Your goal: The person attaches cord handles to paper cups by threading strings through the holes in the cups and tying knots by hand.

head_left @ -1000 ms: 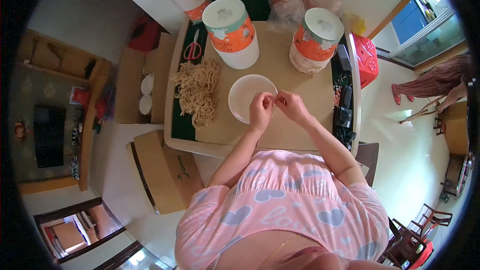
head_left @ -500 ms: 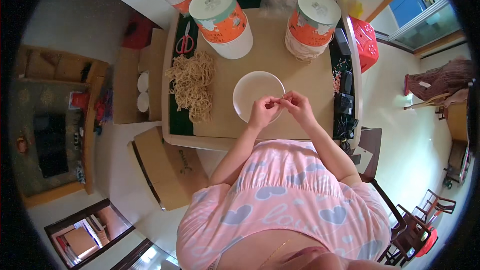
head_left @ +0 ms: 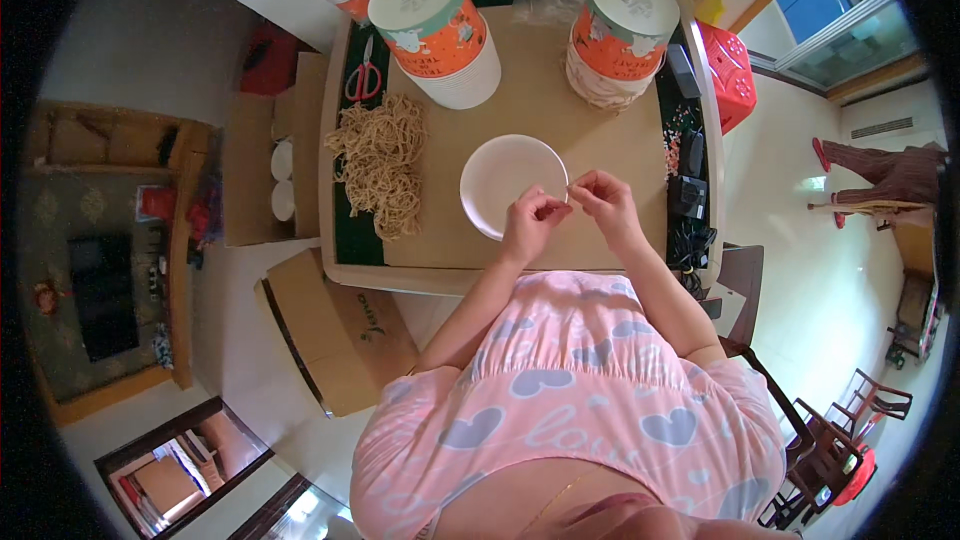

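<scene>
1. A white bowl (head_left: 493, 175) stands upright, mouth up, on the brown sheet (head_left: 440, 240) covering much of the worktop (head_left: 420, 281), in front of the person.
2. The left hand (head_left: 534, 226) is at the bowl's near right rim, overlapping it in view; I cannot tell if they touch. Its fingers are curled, thumb toward forefinger.
3. The right hand (head_left: 607, 206) is just beside the bowl on the right, fingers bent, the tips close to the left hand's. Whether either hand grasps anything is too small to tell.
4. Tangled tan twine (head_left: 380, 165) lies left of the bowl; red-handled scissors (head_left: 364, 80) lie beyond it.
5. Farther back stand two stacks of upturned cups, left (head_left: 436, 40) and right (head_left: 622, 35), each topped in orange and green.
6. Black devices (head_left: 688, 197) line the right edge.
</scene>
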Available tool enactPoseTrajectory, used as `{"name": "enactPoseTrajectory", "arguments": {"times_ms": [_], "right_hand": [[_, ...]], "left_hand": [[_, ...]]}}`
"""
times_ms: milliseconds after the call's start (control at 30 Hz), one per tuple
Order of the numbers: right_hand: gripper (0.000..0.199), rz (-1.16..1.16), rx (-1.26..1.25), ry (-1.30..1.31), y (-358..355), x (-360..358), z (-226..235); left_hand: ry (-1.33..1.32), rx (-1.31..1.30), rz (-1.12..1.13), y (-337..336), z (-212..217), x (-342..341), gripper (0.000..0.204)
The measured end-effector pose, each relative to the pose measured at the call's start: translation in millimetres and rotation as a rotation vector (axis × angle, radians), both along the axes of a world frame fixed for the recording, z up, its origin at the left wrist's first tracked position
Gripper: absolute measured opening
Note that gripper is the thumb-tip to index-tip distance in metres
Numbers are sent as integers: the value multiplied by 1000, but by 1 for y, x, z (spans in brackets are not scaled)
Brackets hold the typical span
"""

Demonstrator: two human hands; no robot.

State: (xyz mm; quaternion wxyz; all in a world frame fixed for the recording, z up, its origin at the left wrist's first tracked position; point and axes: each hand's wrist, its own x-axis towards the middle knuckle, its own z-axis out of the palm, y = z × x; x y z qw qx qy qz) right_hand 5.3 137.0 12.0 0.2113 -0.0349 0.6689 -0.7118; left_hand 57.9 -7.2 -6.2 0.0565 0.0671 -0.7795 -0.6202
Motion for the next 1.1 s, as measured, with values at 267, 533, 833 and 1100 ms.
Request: {"name": "enactPoseTrajectory", "arguments": {"times_ms": [267, 533, 833, 1100], "right_hand": [[9, 16, 50, 21, 6, -10, 5], [23, 244, 322, 716, 10, -24, 40], [6, 431, 438, 744, 20, -34, 41], [17, 550, 631, 726, 20, -36, 45]], "left_hand": [[47, 29, 28, 1, 13, -2, 8], [-1, 140, 26, -8, 4, 0, 6], [-10, 118, 30, -12, -2, 3, 9], [-59, 59, -17, -13, -1, 5, 4]]}}
